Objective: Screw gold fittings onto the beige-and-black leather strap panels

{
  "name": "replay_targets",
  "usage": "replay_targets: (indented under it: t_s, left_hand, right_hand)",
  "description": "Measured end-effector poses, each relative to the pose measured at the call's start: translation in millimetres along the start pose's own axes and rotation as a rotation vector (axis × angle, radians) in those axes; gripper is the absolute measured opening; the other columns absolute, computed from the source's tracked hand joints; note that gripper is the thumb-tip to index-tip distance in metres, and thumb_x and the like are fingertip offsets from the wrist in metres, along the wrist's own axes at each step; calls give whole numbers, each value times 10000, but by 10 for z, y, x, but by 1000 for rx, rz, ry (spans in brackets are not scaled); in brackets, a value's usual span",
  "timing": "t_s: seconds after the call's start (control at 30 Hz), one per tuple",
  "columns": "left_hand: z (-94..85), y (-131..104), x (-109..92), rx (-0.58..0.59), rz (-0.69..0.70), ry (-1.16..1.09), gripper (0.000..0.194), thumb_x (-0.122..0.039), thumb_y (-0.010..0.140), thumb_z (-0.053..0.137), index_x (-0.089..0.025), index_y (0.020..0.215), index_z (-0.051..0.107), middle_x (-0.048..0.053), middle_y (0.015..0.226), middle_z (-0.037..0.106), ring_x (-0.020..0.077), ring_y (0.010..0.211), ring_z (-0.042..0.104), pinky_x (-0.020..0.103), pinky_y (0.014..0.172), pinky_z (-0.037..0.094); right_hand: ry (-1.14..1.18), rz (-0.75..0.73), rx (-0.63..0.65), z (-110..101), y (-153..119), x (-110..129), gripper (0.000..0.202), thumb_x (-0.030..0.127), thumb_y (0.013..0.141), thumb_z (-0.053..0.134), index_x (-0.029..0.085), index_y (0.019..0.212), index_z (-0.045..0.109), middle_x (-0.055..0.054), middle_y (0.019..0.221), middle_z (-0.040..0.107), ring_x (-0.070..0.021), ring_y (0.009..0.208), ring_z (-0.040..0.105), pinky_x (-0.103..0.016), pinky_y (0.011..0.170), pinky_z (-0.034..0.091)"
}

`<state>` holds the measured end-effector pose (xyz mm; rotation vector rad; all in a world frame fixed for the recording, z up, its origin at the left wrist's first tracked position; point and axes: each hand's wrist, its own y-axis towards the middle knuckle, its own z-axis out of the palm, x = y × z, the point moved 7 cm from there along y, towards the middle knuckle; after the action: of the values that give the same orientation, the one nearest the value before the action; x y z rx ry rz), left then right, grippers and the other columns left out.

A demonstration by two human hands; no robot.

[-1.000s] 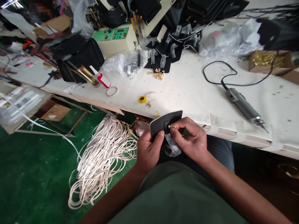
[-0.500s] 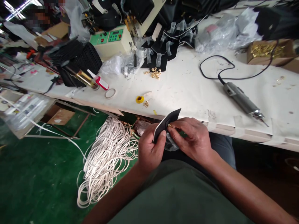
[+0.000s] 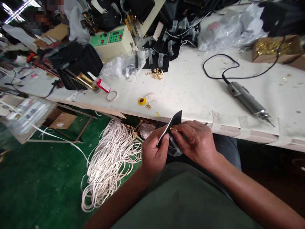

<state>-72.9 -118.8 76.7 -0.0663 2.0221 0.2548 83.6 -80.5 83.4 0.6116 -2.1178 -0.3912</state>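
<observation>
My left hand (image 3: 154, 150) is closed on a black leather piece (image 3: 176, 117) with a pale edge, held tilted over my lap at the table's front edge. My right hand (image 3: 196, 140) pinches a small gold-coloured metal piece (image 3: 174, 129) against the face of the leather piece. Its exact shape is mostly hidden by my fingers. A clear plastic strip (image 3: 175, 147) hangs below the leather, between my hands.
A rotary power tool (image 3: 249, 100) with a black cord lies on the white table (image 3: 190, 92). Gold fittings (image 3: 157, 74), a yellow tape roll (image 3: 142, 101) and a red glue bottle (image 3: 103, 85) lie further left. White cord (image 3: 111, 165) is heaped on the green floor.
The leather piece has turned slightly, so its pale edge faces me more. My right fingers stay pinched at the gold piece. The view has shifted a little.
</observation>
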Motion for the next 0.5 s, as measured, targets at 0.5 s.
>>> replay_targets:
  t_s: [0.5]
  left_hand:
    - [103,-93,77,23,99,63,316,-228,1017,607,-246,1307,729,76,1345,733,256,1282,660,363,1134,493]
  right_hand:
    - [234,256,-204,105,-153,-186,97,278,954,728,242,865,734,-7,826,785,-181,740,718,-341,754,522]
